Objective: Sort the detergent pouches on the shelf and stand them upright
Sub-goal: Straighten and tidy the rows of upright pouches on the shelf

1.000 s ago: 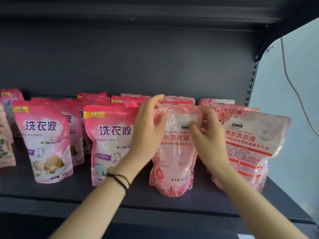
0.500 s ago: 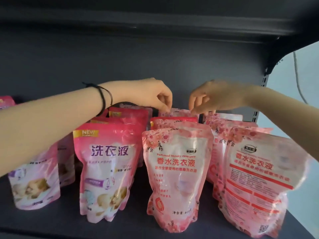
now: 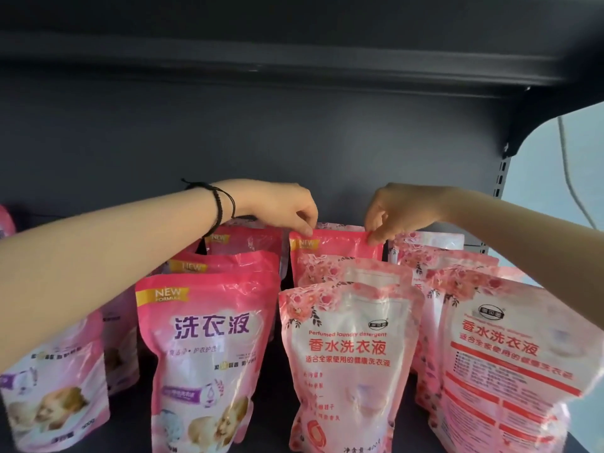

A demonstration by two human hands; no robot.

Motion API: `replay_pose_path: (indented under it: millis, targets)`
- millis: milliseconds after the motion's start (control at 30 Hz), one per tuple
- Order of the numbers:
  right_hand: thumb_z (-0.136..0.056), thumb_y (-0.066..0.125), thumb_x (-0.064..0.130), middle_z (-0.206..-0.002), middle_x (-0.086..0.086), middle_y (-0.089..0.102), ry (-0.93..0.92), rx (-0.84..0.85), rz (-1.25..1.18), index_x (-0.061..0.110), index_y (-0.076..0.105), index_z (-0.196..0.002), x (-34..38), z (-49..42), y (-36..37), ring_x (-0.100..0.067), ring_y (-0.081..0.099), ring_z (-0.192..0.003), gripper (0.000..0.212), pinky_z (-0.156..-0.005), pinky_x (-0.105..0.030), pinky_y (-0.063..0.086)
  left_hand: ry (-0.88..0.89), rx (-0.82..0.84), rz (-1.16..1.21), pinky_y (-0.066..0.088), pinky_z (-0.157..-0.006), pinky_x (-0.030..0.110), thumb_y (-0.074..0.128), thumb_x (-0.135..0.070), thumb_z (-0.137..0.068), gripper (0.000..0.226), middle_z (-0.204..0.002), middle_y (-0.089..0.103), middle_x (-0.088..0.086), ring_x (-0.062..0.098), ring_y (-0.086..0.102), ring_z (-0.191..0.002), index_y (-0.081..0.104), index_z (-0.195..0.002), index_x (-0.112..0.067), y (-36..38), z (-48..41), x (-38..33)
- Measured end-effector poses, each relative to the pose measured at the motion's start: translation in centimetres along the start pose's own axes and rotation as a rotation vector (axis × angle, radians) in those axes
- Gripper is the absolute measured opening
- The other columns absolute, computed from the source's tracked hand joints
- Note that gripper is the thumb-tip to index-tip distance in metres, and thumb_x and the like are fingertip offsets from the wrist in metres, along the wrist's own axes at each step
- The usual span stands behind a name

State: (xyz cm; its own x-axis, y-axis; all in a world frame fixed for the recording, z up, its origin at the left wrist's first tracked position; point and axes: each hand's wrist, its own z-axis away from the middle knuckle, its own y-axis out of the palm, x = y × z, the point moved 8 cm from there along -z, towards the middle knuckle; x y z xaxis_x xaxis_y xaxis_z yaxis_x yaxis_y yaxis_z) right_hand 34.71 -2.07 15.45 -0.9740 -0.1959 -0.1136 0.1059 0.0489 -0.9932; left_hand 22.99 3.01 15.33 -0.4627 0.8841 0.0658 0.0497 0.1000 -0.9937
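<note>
Dark shelf w/ upright pouches

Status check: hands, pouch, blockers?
Left hand and right hand pinching top corners of deep-pink "NEW" detergent pouch, back of middle row. Floral pale-pink pouches upright in front.
</note>
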Motion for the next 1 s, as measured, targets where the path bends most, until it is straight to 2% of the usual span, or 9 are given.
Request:
replay_pose_path:
  millis: [67,133,267,333,467,600,700,800,1000]
  targets:
    - [-0.087,0.067,0.03,-0.078,0.001,0.071,0.04,-0.063,-0.063,0.026,0.069,-0.076,-0.6,0.4,-1.9,-0.018,0.066,-0.075,0.012,-0.073,-0.03,0.054,-0.021,-0.089,0.018,0.041,-0.063,0.013,0.057,-0.023,-0.095,0.015,-0.077,0.061,-0.007,-0.001,0.055,-0.07,0.065,-0.087,-0.013,-1.9,0.7,0.6]
    - [-0.091,0.063,0.023,-0.084,0.0,0.07,0.082,-0.215,-0.312,0.017,0.069,-0.084,-1.4,0.7,-4.2,-0.01,0.063,-0.072,0.011,-0.069,-0.023,0.051,-0.086,-0.245,0.153,0.047,-0.076,0.028,0.053,-0.023,-0.097,0.017,-0.088,0.063,-0.001,0.013,0.058,-0.081,0.064,-0.093,-0.011,-4.2,1.7,2.0]
    - [-0.097,0.052,0.016,-0.074,0.003,0.067,0.001,-0.534,-1.306,0.014,0.061,-0.085,-0.8,0.3,-7.4,-0.009,0.063,-0.067,0.015,-0.068,-0.028,0.056,-0.167,-0.68,0.968,0.058,-0.07,0.024,0.056,-0.028,-0.095,0.015,-0.09,0.069,-0.001,0.011,0.069,-0.082,0.062,-0.092,-0.014,-7.6,4.6,5.2]
    - [-0.099,0.048,0.013,-0.078,-0.004,0.065,-0.039,-0.682,-1.572,0.01,0.057,-0.089,0.6,-0.8,-8.6,-0.015,0.063,-0.067,0.014,-0.068,-0.033,0.059,-0.158,-0.81,1.212,0.059,-0.074,0.028,0.06,-0.031,-0.093,0.016,-0.091,0.07,0.001,0.015,0.07,-0.088,0.061,-0.088,-0.015,-8.2,5.2,5.9]
    - [-0.098,0.048,0.009,-0.081,-0.012,0.061,-0.005,-0.914,-1.713,0.01,0.053,-0.08,3.1,-2.1,-10.1,-0.023,0.06,-0.069,0.019,-0.071,-0.04,0.057,-0.178,-0.845,1.523,0.059,-0.071,0.03,0.061,-0.032,-0.091,0.016,-0.096,0.072,0.003,0.018,0.071,-0.089,0.064,-0.095,-0.016,-6.4,6.0,6.8]
    - [-0.099,0.048,0.011,-0.091,-0.015,0.061,-0.028,-0.95,-1.813,0.009,0.054,-0.083,4.9,-2.4,-11.0,-0.027,0.06,-0.082,0.017,-0.086,-0.05,0.053,-0.2,-0.773,1.539,0.059,-0.068,0.033,0.055,-0.038,-0.094,0.024,-0.1,0.074,0.001,0.019,0.072,-0.088,0.063,-0.107,-0.021,-3.8,7.0,7.2]
    - [-0.099,0.048,0.014,-0.107,-0.018,0.063,-0.038,-0.936,-1.841,0.007,0.055,-0.096,6.7,-2.6,-11.8,-0.029,0.062,-0.093,0.011,-0.087,-0.051,0.054,-0.13,-0.923,1.617,0.058,-0.062,0.029,0.051,-0.032,-0.097,0.016,-0.088,0.075,-0.007,0.013,0.072,-0.081,0.065,-0.101,-0.023,-4.3,8.6,7.4]
    - [-0.099,0.048,0.013,-0.122,-0.02,0.063,-0.069,-0.949,-1.916,0.006,0.054,-0.11,8.6,-2.5,-12.3,-0.031,0.064,-0.102,0.015,-0.087,-0.05,0.054,-0.097,-1.047,1.584,0.057,-0.067,0.026,0.05,-0.032,-0.097,0.018,-0.084,0.075,-0.008,0.009,0.072,-0.08,0.065,-0.094,-0.023,-5.5,10.6,7.5]
    - [-0.098,0.052,0.013,-0.113,-0.019,0.067,-0.039,-1.034,-1.903,0.005,0.058,-0.102,11.7,-0.5,-13.2,-0.032,0.067,-0.101,0.011,-0.081,-0.049,0.057,-0.044,-1.127,1.51,0.058,-0.066,0.025,0.048,-0.029,-0.099,0.022,-0.079,0.074,-0.006,0.008,0.072,-0.073,0.065,-0.089,-0.019,-7.2,15.0,6.6]
